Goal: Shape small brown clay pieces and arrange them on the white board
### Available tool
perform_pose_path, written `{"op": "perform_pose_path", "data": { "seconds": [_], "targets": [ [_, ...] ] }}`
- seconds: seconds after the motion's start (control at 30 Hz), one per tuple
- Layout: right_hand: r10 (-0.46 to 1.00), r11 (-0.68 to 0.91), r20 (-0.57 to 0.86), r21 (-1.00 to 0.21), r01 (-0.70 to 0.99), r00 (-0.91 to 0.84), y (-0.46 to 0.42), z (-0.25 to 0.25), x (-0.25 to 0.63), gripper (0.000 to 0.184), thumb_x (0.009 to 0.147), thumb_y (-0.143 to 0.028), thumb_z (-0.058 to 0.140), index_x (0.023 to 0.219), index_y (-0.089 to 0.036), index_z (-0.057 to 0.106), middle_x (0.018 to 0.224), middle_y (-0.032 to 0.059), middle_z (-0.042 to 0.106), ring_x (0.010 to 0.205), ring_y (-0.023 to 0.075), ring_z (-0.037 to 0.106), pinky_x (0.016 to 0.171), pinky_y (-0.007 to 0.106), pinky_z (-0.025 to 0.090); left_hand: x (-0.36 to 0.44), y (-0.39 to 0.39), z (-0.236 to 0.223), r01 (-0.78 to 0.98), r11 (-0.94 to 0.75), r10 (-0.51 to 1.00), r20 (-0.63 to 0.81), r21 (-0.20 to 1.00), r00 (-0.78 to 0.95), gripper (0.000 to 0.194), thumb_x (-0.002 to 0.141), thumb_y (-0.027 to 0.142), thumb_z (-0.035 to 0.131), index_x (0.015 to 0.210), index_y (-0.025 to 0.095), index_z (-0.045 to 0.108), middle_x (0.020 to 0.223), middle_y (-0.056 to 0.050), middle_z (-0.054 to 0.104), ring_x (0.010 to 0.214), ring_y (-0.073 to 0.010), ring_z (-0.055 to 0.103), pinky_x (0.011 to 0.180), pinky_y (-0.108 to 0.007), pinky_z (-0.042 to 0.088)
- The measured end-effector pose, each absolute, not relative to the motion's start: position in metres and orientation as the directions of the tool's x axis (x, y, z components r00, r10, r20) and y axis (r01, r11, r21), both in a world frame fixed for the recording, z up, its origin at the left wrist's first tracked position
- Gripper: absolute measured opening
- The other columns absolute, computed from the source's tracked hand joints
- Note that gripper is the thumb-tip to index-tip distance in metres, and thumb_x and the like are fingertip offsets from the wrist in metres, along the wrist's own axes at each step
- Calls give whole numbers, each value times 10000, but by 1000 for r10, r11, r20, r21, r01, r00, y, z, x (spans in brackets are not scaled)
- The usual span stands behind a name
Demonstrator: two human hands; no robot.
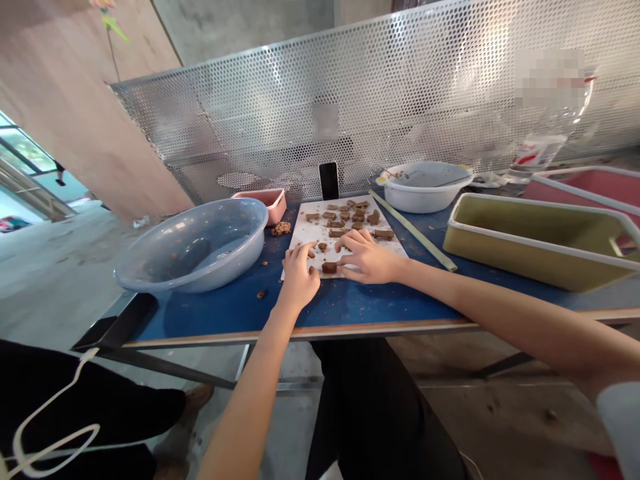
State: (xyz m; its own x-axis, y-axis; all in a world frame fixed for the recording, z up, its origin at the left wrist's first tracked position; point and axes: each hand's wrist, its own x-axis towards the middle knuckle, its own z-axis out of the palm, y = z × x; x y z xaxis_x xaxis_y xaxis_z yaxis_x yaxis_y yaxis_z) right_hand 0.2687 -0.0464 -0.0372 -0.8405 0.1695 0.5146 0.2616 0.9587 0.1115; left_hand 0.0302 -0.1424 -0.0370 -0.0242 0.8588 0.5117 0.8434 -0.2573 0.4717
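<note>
On a white board (306, 230) lie several brown clay-like pieces (336, 224), some long, some short and lumpy. My left hand (300, 277) is at the board's near left corner, thumb and fingers apart, beside a small brown piece (311, 254). From the right comes my right hand (369, 259), its fingers spread and bent over the near part of the board. Its fingertips reach the right end of a short dark brown block (329, 267); whether they grip it I cannot tell. A small brown lump (323, 247) sits between the hands.
A large blue basin (193, 247) stands left, with a pink box (275, 203) and a crumbly brown heap (281, 229) nearby. A phone (329, 181) stands behind the board. To the right are a pale stick (415, 232), a white basin (423, 193) and an olive bin (535, 257).
</note>
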Motion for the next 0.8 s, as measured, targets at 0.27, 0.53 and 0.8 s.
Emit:
{"op": "perform_pose_path", "data": {
  "seconds": [0.27, 0.53, 0.8],
  "targets": [
    [175, 956, 521, 115, 272, -835, -46, -37, 269, 334, 1147, -388, 582, 1060, -194, 839, 1338, 179, 640, 1249, 356, 523, 1026, 538, 410, 27, -141, -37, 835, -296, 816, 577, 464, -30, 590, 829, -47, 534, 1328, 212, 711, 1151, -96, 770, 1142, -320, 632, 1122, -477, 519],
    [102, 975, 530, 114, 190, -842, -41, -35, 275, 312, 1135, -344, 587, 1041, -202, 848, 1298, 165, 671, 1227, 345, 537, 1011, 520, 381, 25, -137, -44, 845, -307, 806, 592, 438, -14, 481, 847, -26, 571, 1233, 198, 750, 1131, -97, 790, 1161, -331, 636, 1107, -496, 536],
    [90, 974, 513, 133, 182, -854, -42, -32, 277, 288, 1111, -315, 615, 970, -205, 840, 1298, 155, 669, 1223, 346, 537, 1014, 523, 377, 25, -136, -47, 842, -315, 792, 610, 438, -21, 468, 844, -30, 575, 1211, 193, 760, 1127, -102, 795, 1162, -335, 644, 1106, -497, 544]
  ]
}}
